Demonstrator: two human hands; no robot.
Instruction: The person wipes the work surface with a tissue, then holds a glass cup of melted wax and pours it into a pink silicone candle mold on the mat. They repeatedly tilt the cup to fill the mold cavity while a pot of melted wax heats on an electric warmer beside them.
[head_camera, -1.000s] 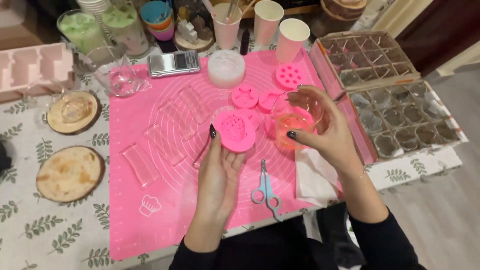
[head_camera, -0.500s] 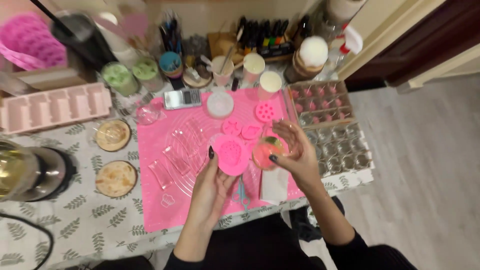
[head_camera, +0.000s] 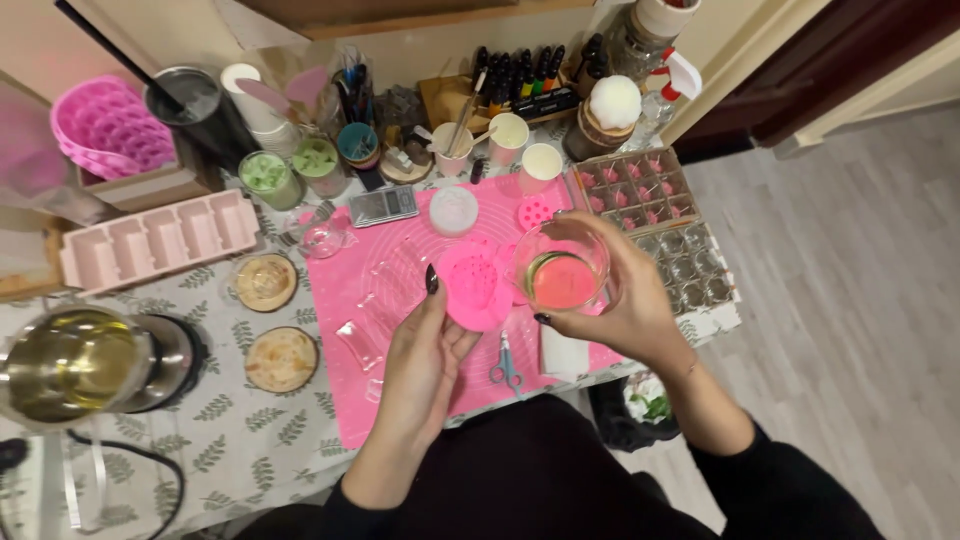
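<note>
My left hand (head_camera: 422, 352) holds a round pink silicone mould (head_camera: 474, 286) above the pink work mat (head_camera: 400, 270). My right hand (head_camera: 630, 310) grips a clear glass cup (head_camera: 562, 264) with pink liquid in its bottom, close beside the mould on its right. The cup is held roughly level, its rim near the mould's edge. Both hands hover over the mat's near half, above small blue-handled scissors (head_camera: 505, 364) and a white cloth (head_camera: 563, 352).
More pink moulds (head_camera: 537, 211) and a white disc (head_camera: 454, 210) lie on the mat's far side. Clear compartment trays (head_camera: 660, 215) stand right. Paper cups (head_camera: 541, 162), a small scale (head_camera: 382, 205), green jars (head_camera: 268, 176), a long pink mould (head_camera: 160, 238), wooden coasters (head_camera: 281, 357) and a metal pot (head_camera: 70, 362) sit around.
The camera has pulled back and up, showing much more of the table. My hands lifted the mould and cup slightly and brought them closer together.
</note>
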